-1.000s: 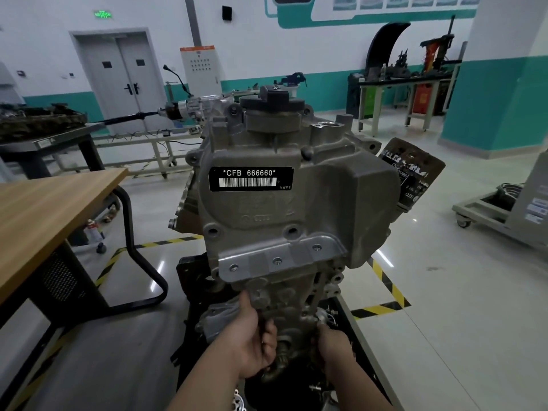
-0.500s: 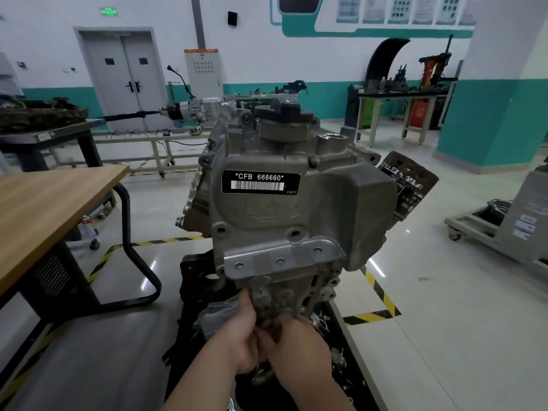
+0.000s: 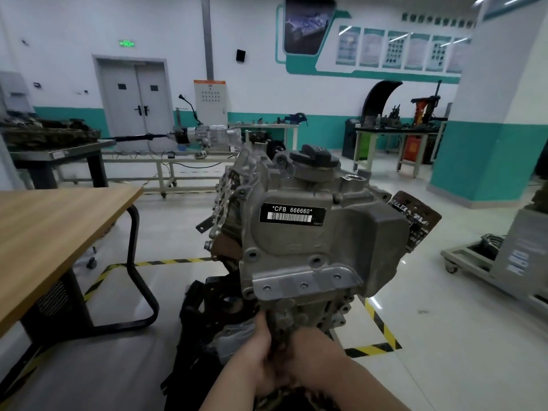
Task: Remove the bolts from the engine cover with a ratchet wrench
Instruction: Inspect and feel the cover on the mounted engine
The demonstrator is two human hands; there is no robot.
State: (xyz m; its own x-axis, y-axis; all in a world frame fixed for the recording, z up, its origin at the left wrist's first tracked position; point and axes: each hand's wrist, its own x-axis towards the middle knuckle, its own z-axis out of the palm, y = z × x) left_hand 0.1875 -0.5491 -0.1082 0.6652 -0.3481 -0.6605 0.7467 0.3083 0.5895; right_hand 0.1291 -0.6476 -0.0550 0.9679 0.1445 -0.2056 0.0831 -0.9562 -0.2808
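**Both hands low on the engine, grip hidden**

The engine cover (image 3: pixel 335 238), a grey cast housing, fills the centre of the frame. It carries a black label (image 3: pixel 292 214) reading "*CFB 666660*" and has a black filler cap (image 3: pixel 314 157) on top. Along its lower edge sits a flat plate (image 3: pixel 305 284) with three small bolts (image 3: pixel 304 285) in a row.

Just under that plate, at the lower centre of the frame, the two hands meet against the casting. The left hand (image 3: pixel 256 361) lies with its thumb pointing up along the metal. The right hand (image 3: pixel 310 350) is just beside it, its back turned to the camera. The fingers of both are tucked out of sight between the hands and the engine. Whether they are curled round anything, or how far open they are, cannot be told.

A wooden desk (image 3: pixel 59 232) stands at the left of the frame, near the engine. Yellow-and-black floor tape (image 3: pixel 382 330) runs past at lower right. A grey double door (image 3: pixel 136 96) is at upper left.
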